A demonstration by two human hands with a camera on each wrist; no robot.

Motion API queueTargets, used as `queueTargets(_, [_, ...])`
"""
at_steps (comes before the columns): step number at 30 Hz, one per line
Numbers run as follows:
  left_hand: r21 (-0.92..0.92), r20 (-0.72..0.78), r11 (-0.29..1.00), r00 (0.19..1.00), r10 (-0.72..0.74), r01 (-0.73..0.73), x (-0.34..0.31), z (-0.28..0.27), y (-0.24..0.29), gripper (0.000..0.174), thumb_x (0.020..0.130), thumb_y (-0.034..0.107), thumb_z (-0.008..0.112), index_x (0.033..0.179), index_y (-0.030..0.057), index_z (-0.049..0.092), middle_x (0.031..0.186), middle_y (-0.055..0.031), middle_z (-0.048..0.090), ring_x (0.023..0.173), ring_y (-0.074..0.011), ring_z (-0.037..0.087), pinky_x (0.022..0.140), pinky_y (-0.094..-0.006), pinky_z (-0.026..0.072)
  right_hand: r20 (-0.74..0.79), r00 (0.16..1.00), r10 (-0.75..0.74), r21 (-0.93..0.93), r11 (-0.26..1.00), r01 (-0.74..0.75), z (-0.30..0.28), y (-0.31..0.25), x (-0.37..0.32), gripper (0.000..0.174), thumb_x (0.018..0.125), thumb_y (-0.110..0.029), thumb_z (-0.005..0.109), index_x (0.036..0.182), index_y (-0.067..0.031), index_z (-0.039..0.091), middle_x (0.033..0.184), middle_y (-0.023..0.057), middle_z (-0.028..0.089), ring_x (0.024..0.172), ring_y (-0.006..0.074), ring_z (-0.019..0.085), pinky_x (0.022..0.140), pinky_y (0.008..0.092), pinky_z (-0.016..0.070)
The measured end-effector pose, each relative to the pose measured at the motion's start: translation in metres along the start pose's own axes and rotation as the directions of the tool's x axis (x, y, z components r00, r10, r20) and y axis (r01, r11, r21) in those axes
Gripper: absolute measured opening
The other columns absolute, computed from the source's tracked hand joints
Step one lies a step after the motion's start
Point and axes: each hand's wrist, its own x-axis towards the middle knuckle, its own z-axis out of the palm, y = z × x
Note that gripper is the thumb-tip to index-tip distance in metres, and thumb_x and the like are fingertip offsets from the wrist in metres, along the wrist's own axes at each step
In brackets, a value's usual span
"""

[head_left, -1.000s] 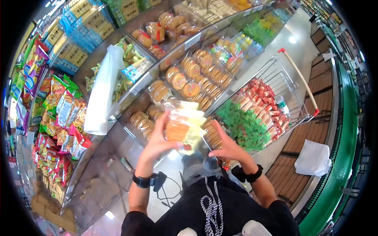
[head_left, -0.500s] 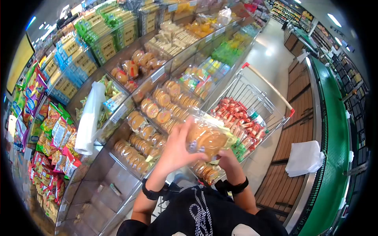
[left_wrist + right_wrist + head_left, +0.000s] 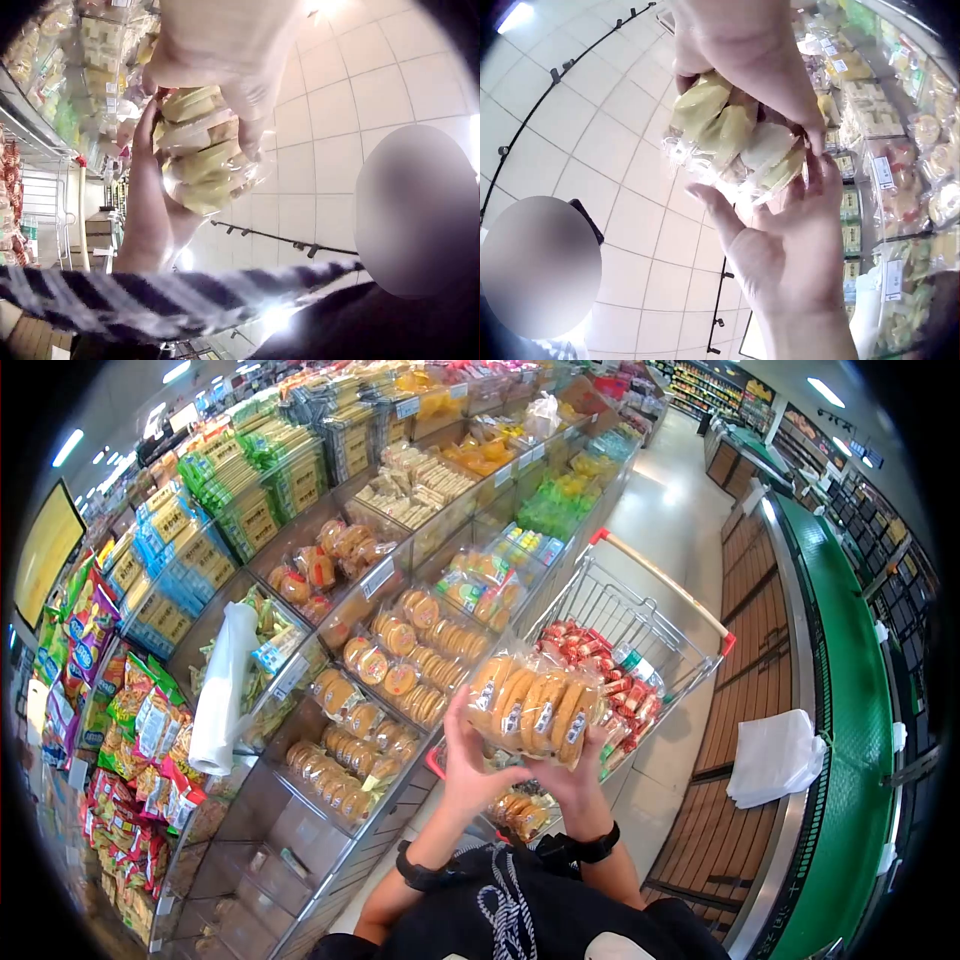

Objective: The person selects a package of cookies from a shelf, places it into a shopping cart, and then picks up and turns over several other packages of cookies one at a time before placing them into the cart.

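A clear pack of round biscuits (image 3: 535, 705) is held up in front of the body. My right hand (image 3: 572, 775) grips its lower right side, its fingers partly hidden by the pack. My left hand (image 3: 472, 765) has its fingers straight against the pack's left side, thumb stretched out below. From underneath, the right wrist view shows pale yellow pieces in the pack (image 3: 731, 135), between my right hand (image 3: 739, 49) above and the spread left hand (image 3: 787, 259). The left wrist view has the pack (image 3: 202, 146) between both hands.
Shelf bins hold more biscuit packs (image 3: 330, 775) and wrapped snacks at the left. A trolley (image 3: 665, 585) with red-wrapped goods stands close at the right. A roll of plastic bags (image 3: 222, 690) rests by the bins; white bags (image 3: 775, 760) lie on the slatted counter.
The pack has turned so its row of biscuits faces up, and the right hand has come round to its lower side. The view has shifted, showing more aisle.
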Motion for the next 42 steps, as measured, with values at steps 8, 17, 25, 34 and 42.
queueTargets(8, [-0.137,-0.154,0.991,0.988,-0.030,0.009,0.002,-0.004,0.006,0.109,0.054,0.009,0.081,0.136,0.0087,0.009,0.130,-0.0130,0.031,0.118,-0.0259,0.038,0.097,-0.0366,0.0375,-0.190,0.974,-0.125,-0.368,0.928,0.047,-0.001,0.009,-0.010,0.068,0.072,-0.018,0.062,0.130,-0.0063,0.029,0.112,0.0087,0.052,0.102,0.0202,0.053,0.085,0.0335,0.0456])
queueTargets(17, [-0.314,-0.288,0.943,0.936,-0.202,0.107,0.002,-0.014,0.005,0.085,0.068,0.006,0.069,0.135,0.0099,0.017,0.126,-0.0113,0.035,0.115,-0.0244,0.040,0.095,-0.0374,0.0380,-0.199,0.955,-0.221,-0.571,0.818,0.070,0.032,0.008,-0.014,0.058,0.072,-0.004,0.060,0.123,-0.0053,0.031,0.105,0.0058,0.053,0.087,0.0149,0.057,0.062,0.0245,0.0500])
queueTargets(25, [-0.525,-0.208,0.822,0.903,-0.376,0.222,-0.002,-0.024,-0.004,0.066,0.076,0.013,0.065,0.128,0.0093,0.026,0.122,-0.0111,0.043,0.111,-0.0251,0.046,0.091,-0.0395,0.0413,-0.208,0.870,-0.448,-0.652,0.726,0.219,0.047,0.008,-0.019,0.020,0.082,-0.007,0.056,0.099,-0.0040,0.049,0.093,0.0029,0.058,0.081,0.0085,0.055,0.064,0.0217,0.0451])
queueTargets(34, [-0.549,-0.205,0.795,0.880,-0.428,0.259,-0.005,-0.037,-0.020,0.041,0.083,0.020,0.058,0.116,0.0032,0.041,0.110,-0.0105,0.054,0.102,-0.0225,0.054,0.088,-0.0378,0.0453,-0.343,0.780,-0.523,-0.512,0.800,0.312,0.031,-0.005,-0.022,0.023,0.086,-0.011,0.050,0.108,-0.0040,0.047,0.101,0.0029,0.056,0.088,0.0122,0.055,0.075,0.0243,0.0457])
queueTargets(42, [-0.454,-0.285,0.864,0.884,-0.370,0.215,-0.008,-0.031,-0.016,0.057,0.080,0.007,0.058,0.127,0.0076,0.027,0.122,-0.0108,0.044,0.110,-0.0231,0.047,0.092,-0.0381,0.0418,-0.269,0.873,-0.407,-0.422,0.864,0.273,0.044,-0.031,-0.022,0.045,0.074,0.001,0.055,0.117,-0.0044,0.041,0.107,0.0084,0.053,0.091,0.0212,0.058,0.073,0.0316,0.0528])
